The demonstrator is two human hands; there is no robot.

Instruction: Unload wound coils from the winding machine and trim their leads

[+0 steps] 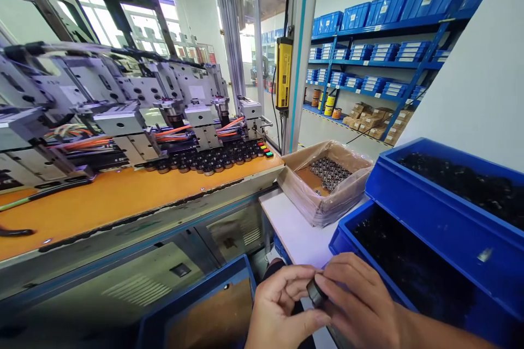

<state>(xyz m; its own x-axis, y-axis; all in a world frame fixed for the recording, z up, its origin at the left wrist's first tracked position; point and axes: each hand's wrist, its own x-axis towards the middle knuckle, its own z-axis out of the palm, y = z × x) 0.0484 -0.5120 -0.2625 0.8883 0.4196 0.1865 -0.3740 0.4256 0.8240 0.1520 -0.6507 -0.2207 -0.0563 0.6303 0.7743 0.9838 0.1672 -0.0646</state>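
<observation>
Left hand [278, 306] and right hand [360, 297], you're edge-pinching that probably light, rigid round part [315, 292] nearside of the cardboard box [301, 203]!

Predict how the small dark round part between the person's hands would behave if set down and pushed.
The round part would probably roll if stood on its curved edge. It is likely stiff, since it shows no visible bending among the fingers. Its smooth-looking side might slip somewhat.

No text can be read; labels [427, 0] on the shelved blue bins [447, 0] seem too small.
</observation>
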